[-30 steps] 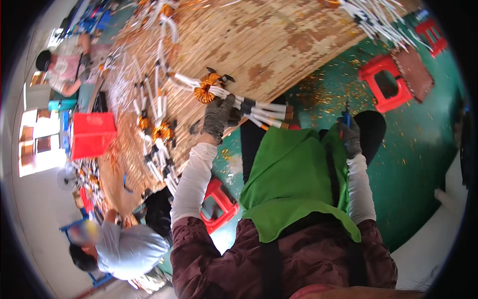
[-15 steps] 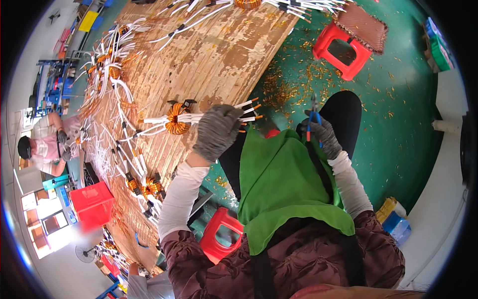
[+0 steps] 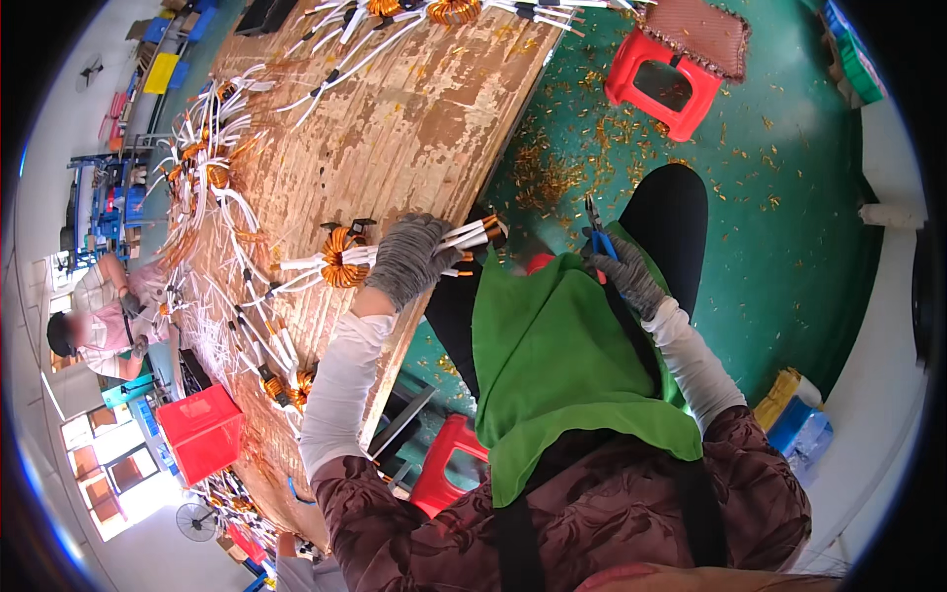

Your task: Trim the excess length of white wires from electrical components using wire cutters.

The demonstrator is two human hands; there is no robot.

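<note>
I see my gloved left hand [image 3: 409, 259] clenched around the white sleeved leads [image 3: 472, 237] of a copper coil [image 3: 342, 257], which lies on the worn wooden workbench [image 3: 434, 118] near its edge. My gloved right hand [image 3: 628, 279] grips blue-handled cutters [image 3: 596, 229] above my green apron [image 3: 562, 365], well apart from the coil.

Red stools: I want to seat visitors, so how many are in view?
2. One stool stands on the green floor beyond the bench; another stool sits under the person's left arm, partly hidden. Others may be out of view.
</note>
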